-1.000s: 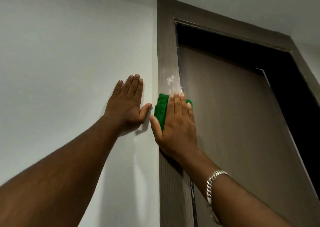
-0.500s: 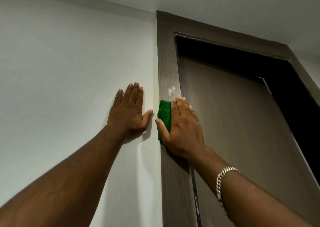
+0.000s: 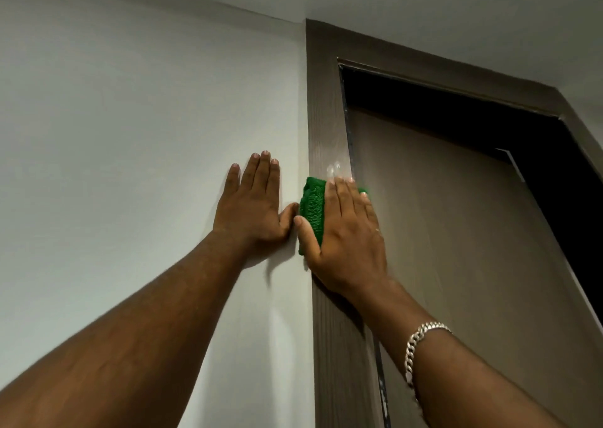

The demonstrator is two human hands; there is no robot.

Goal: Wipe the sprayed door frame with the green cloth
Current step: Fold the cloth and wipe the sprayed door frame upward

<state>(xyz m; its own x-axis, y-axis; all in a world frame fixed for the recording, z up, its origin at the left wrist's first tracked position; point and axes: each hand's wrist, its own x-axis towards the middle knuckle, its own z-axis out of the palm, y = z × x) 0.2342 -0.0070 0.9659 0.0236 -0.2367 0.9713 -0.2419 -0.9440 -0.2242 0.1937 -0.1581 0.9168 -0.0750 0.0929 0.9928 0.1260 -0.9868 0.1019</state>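
The brown wood-grain door frame runs up the middle of the view. My right hand presses the folded green cloth flat against the frame, fingers pointing up. White spray droplets cling to the frame just above my fingertips. My left hand lies flat on the white wall beside the frame, fingers spread, its thumb close to the cloth.
The brown door stands ajar to the right of the frame, with a dark gap beyond it. The frame's top bar meets the white ceiling. A metal chain bracelet is on my right wrist.
My right hand with the cloth has slid up the frame until its fingertips nearly reach the droplets. The view has tilted upward. My left hand stays flat on the wall.
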